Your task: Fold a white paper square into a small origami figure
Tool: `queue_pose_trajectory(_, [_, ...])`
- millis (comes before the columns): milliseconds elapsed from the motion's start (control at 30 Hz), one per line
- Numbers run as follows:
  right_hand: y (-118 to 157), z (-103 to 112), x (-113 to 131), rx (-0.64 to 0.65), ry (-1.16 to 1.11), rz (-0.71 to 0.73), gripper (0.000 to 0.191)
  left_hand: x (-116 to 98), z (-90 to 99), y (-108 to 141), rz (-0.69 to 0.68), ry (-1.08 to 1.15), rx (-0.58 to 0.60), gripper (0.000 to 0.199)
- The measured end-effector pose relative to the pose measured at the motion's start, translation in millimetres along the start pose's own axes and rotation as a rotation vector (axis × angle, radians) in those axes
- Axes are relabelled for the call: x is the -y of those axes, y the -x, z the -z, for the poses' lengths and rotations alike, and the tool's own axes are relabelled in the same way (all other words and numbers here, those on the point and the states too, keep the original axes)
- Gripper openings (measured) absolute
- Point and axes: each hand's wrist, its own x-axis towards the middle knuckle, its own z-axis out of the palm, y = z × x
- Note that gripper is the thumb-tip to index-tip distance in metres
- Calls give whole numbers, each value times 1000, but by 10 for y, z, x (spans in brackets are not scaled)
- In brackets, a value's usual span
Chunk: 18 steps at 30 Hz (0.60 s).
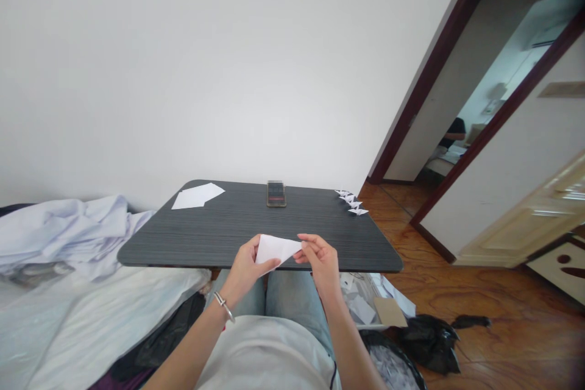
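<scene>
The left hand (247,265) grasps the folded paper (273,248) by its broad end, the right hand (321,254) pinching its narrow tip, at the tabletop's (205,237) near edge. Beyond I see sheets (195,195) left, a phone (276,194) mid-back, paper cranes (350,200) right.

left hand (247,263): fingers grip folded paper (273,248) | right hand (322,257): fingers at its narrow end | phone (276,194): on table (219,225)

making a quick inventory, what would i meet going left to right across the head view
White cloth → loose sheets → left hand → held paper → right hand → paper figures → black bag
</scene>
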Motion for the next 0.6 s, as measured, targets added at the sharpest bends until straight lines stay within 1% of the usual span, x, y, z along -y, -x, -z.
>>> queue_pose_trajectory(100, [3, -27, -17, -4, -9, -14, 32, 3, 0, -5, -3, 4, -44, 32])
queue_pose_trajectory(133, [7, -40, -31, 19, 8, -36, 31, 4, -1, -6, -12, -7, -59, 32])
queue_pose_trajectory(200, [18, -71, -66, 100, 64, -101, 24, 2, -6, -4, -35, -36, -80, 32])
queue_pose_trajectory(233, [25, -87, -84, 116, 84, -118, 22, 0, -11, -3, -45, -51, -84, 32])
queue_pose_trajectory(367, [54, -143, -123, 102, 63, -127, 24, -24, -38, 5, -58, -67, -94, 28])
queue_pose_trajectory(600, [79, -162, -81, 96, 38, -104, 26, -71, -93, 28, -21, -6, -102, 28])
